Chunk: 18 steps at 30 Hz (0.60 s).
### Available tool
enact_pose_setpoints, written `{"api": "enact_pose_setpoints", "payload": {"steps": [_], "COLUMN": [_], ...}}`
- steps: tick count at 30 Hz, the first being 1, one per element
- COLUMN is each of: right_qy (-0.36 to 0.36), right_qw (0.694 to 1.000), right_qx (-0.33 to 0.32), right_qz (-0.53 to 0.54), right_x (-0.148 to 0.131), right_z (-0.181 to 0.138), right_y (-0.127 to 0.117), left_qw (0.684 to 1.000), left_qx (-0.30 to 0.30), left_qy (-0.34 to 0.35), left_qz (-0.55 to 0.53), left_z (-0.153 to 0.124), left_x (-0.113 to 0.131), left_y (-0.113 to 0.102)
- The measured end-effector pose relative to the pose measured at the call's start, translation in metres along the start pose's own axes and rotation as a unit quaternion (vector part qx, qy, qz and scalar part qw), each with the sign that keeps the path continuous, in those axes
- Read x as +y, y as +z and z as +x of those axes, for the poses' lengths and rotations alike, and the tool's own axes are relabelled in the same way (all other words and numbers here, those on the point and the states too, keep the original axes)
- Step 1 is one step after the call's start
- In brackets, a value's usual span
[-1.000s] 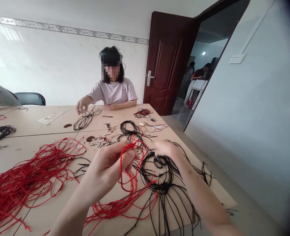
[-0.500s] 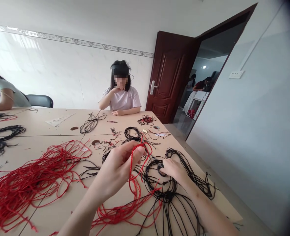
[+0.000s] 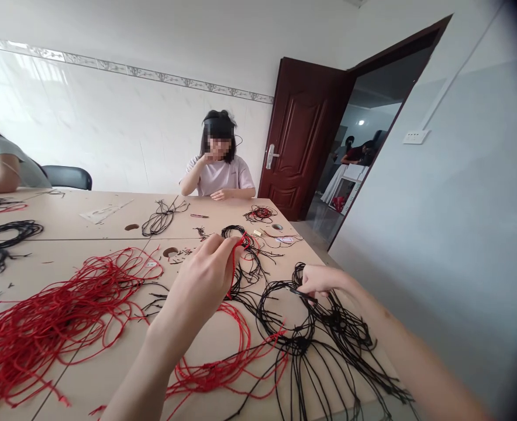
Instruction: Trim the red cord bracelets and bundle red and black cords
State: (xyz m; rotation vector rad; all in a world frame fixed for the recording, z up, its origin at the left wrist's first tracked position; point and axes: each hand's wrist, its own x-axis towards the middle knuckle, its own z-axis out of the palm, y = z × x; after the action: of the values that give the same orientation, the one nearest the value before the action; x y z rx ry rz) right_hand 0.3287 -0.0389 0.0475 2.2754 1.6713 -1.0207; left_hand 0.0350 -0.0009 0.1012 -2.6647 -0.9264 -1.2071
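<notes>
My left hand [image 3: 199, 278] is closed in a pinch on a red braided cord [image 3: 233, 272], raised above the middle of the table. Part of the cord hangs below the fingers, and the rest is hidden behind the hand. To the right, my right hand [image 3: 322, 278] is closed around black-handled scissors [image 3: 306, 294], seen edge-on and partly covered by the fingers. Below the scissors lies a coil of black cords [image 3: 265, 318] with its loose ends fanned toward me. A looser bundle of red cords [image 3: 210, 377] rests beneath my left forearm.
A large heap of red cords [image 3: 43, 327] spreads over the left of the table [image 3: 122, 374]. Another bundle of black cords [image 3: 355, 333] lies along the right edge. Cut scraps surround a round hole [image 3: 171, 252]. A person [image 3: 219, 172] sits opposite, near an open door [image 3: 304, 134].
My left hand has turned and moved slightly left and up with the red cord. My right hand has moved right and up with the scissors, shifting the black cords at the right edge.
</notes>
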Motion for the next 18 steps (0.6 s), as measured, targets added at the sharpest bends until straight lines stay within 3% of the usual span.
{"api": "enact_pose_setpoints", "payload": {"steps": [4,9,18], "right_qy": [-0.018,-0.025,-0.036], "right_qw": [0.996,0.988,0.976], "right_qx": [-0.027,-0.021,-0.022], "right_qz": [0.083,0.154,0.215], "right_x": [0.010,0.024,0.043], "right_z": [-0.001,0.008,-0.006], "right_y": [-0.006,0.000,-0.003], "left_qw": [1.000,0.992,0.987], "left_qx": [-0.014,-0.051,-0.032], "left_qy": [-0.018,-0.053,-0.085], "left_qz": [-0.002,-0.102,-0.131], "left_z": [0.001,0.003,0.004], "left_x": [-0.004,-0.005,-0.006], "left_y": [-0.004,-0.008,-0.007]}}
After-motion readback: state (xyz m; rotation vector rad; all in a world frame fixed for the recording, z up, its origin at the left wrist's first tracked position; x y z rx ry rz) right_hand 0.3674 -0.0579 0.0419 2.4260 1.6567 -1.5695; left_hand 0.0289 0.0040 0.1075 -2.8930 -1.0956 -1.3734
